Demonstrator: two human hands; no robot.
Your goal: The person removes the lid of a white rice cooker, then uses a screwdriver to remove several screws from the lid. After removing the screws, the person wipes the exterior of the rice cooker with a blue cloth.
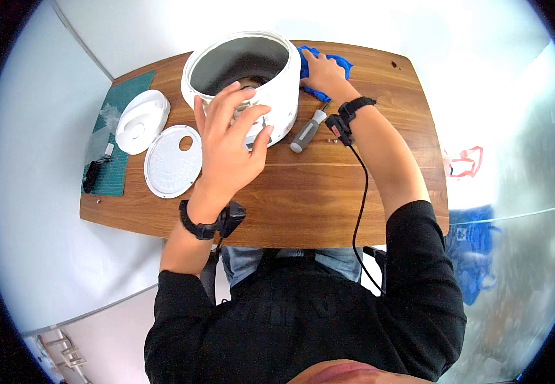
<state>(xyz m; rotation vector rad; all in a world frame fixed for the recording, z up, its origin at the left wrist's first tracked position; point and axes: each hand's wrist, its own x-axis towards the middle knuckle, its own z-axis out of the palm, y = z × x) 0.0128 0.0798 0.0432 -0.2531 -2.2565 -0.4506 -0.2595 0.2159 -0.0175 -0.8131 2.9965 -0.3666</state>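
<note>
A white round appliance body [282, 96], which looks like a rice cooker with its top off, stands at the far middle of the table. Its grey inside is visible, with something dark at the bottom. My left hand [231, 144] is raised in front of it, fingers spread and holding nothing. Just right of the body lies a crumpled blue cloth [339, 62]. My right hand [326, 74] is over this cloth with fingers apart, seeming to touch it; its underside is hidden. Near my right wrist lies a grey-handled screwdriver [307, 132].
Left of the body are a white lid [143, 121] and a white disc [165, 166] with a round hole. A green cutting mat [114, 173] bears a clear bag and a black cable [90, 176]. Small screws [332, 141] lie beside the screwdriver. A cable [362, 211] hangs from my right wristband.
</note>
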